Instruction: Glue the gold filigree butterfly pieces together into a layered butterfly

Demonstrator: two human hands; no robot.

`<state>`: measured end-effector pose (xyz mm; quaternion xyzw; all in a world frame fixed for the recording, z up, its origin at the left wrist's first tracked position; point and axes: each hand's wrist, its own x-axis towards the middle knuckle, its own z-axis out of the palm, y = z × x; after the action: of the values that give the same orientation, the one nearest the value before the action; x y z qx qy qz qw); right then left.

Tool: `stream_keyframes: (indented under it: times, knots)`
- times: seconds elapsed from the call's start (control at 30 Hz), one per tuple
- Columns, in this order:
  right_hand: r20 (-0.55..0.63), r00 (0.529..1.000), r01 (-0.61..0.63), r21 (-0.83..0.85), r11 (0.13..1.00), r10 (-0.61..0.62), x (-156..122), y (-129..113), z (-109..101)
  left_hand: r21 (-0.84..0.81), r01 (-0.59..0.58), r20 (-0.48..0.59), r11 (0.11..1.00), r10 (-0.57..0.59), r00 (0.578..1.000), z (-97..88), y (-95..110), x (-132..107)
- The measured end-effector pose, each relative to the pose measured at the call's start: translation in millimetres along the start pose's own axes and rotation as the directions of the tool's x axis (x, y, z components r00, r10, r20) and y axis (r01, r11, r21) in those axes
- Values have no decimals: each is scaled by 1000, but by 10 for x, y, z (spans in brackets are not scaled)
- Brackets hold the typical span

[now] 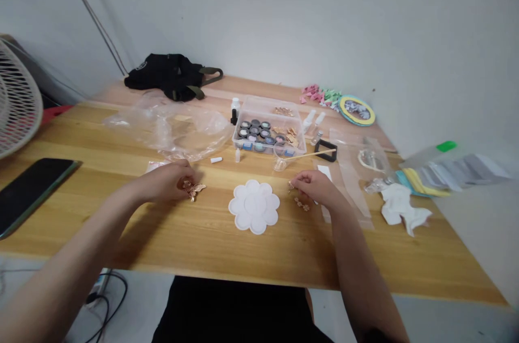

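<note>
butterfly charm (192, 189): gold | palette (253, 207): white | tabletop (227, 254): honey, wood-grained

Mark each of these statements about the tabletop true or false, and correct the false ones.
1. The left hand holds a gold butterfly charm. True.
2. A white flower-shaped palette lies between the two hands. True.
3. The right hand rests on a black smartphone. False: the right hand is beside small gold flower charms, and the smartphone lies far off to the left.
4. A clear plastic box holds round pots. True.
5. A black bag sits inside that box. False: it lies at the far end of the table, beyond crumpled clear plastic.
</note>
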<state>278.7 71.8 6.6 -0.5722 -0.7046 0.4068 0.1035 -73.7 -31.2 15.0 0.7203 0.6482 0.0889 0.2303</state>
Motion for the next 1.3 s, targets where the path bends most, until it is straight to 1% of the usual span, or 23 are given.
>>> stream_keyframes:
  times: [0.07,0.1,0.2,0.23,0.3,0.37,0.4,0.47,0.53,0.63,0.7,0.73,0.8,0.83,0.87,0.93,0.97,1.0,1.03,1.07,1.13,1.2,1.3]
  knots:
    - [11,1000,-7,13,1000,7,-19,-19,-19,27,-20,71,999,18,997,6,-13,5]
    - [26,1000,-15,34,999,14,-32,-35,-30,43,-22,80,999,19,997,8,-14,3]
    - [160,987,-17,172,985,-11,-92,-120,-24,88,-5,41,996,1,999,3,38,-13]
    - [227,973,-8,237,972,-47,-115,-161,6,93,-7,33,996,4,999,-2,84,-19]
    - [352,924,14,365,931,-152,-158,-257,124,97,-31,13,995,30,999,-14,226,-24]
    - [408,876,17,507,862,-257,-187,-358,306,92,-98,-39,991,101,994,-19,427,-12]
    - [391,873,18,571,821,-291,-196,-405,406,90,-140,-55,986,146,988,-15,541,0]
    - [311,905,17,656,755,-291,-208,-482,582,92,-206,-128,974,217,968,9,767,38]
    - [274,910,29,708,706,-312,-214,-522,681,92,-265,-189,960,278,942,47,953,83]
    - [203,924,66,751,657,-325,-216,-510,671,44,-328,-227,944,329,917,103,1108,140]
    - [135,943,95,766,636,-303,-210,-472,610,-73,-368,-280,927,336,899,135,1140,165]
    - [109,948,108,772,627,-298,-206,-451,579,-165,-383,-316,909,319,894,153,1145,178]
    - [74,949,137,779,612,-306,-200,-418,530,-422,-379,-378,823,220,899,206,1147,210]
    - [59,946,155,779,607,-317,-200,-408,513,-571,-345,-378,745,135,916,242,1150,233]
    - [42,944,176,776,606,-328,-202,-405,501,-712,-292,-348,638,40,937,285,1154,262]
    - [8,941,216,755,620,-338,-209,-410,487,-911,-139,-198,388,-117,973,386,1170,328]
    - [-5,941,232,736,636,-338,-213,-417,486,-957,-68,-114,283,-146,983,440,1179,362]
    - [-16,941,247,714,655,-337,-216,-424,489,-977,-21,-52,212,-144,988,492,1186,391]
    - [-27,942,261,690,675,-335,-216,-431,498,-984,4,-18,177,-121,993,540,1190,415]
    - [-36,943,270,667,695,-332,-215,-436,512,-986,12,-6,165,-107,994,583,1192,432]
    - [-50,948,272,634,724,-313,-205,-442,551,-984,2,-17,179,-104,994,649,1185,443]
    - [-53,955,260,615,744,-291,-191,-441,582,-983,-5,-27,184,-119,993,693,1172,435]
    - [-18,960,237,575,783,-278,-174,-403,514,-992,16,-3,122,-156,988,733,1148,417]
